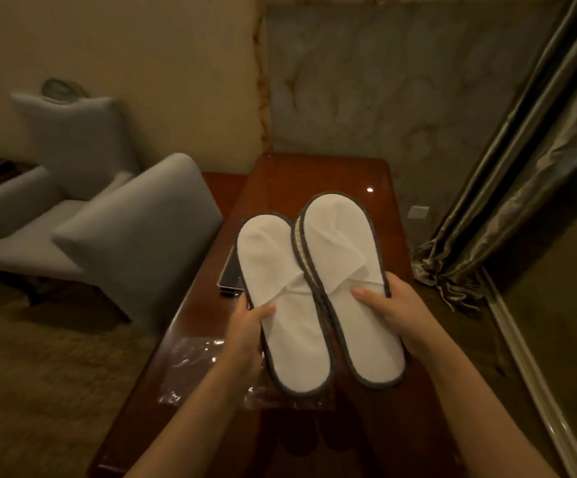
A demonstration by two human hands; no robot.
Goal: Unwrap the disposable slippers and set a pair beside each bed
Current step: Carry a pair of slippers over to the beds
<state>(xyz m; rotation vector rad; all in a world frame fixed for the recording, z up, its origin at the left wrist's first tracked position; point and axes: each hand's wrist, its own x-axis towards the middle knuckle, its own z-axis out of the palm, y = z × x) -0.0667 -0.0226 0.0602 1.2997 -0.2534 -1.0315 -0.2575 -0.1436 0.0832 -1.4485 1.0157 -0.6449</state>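
- Unwrap looks done for this pair: left slipper (280,305) and right slipper (345,270) are bare, held side by side, inner edges overlapping at mid-length.
- Clear plastic wrapper (194,357) lies crumpled and empty on the near part of the table (314,174), below the slippers.
- Left hand (245,326) grips the left slipper at its outer edge, thumb on top, fingers underneath.
- Right hand (397,312) grips the right slipper the same way, thumb pressed on the white face, fingers wrapped round the rim.
- Both slippers are in the air above the table, toes pointing away from the person.
- Still to do: carry them to a bed and set them down; no bed in view, so placement has likely not begun. Other pairs not visible.
- Slippers: flat, long ovals, soft white fabric, thin dark grey piping, folded-flat upper showing diagonal creases.
- A striped strip shows along the right slipper's inner edge; possibly the sole's side, too dim to tell.
- Table: dark red-brown wood, glossy, reflecting a light spot.
- Flat dark object (230,274) on the table behind the left slipper, unidentified.
- Grey upholstered armchair (107,219) at left, shiny pleated curtain (521,201) at right, carpet (38,374) below.
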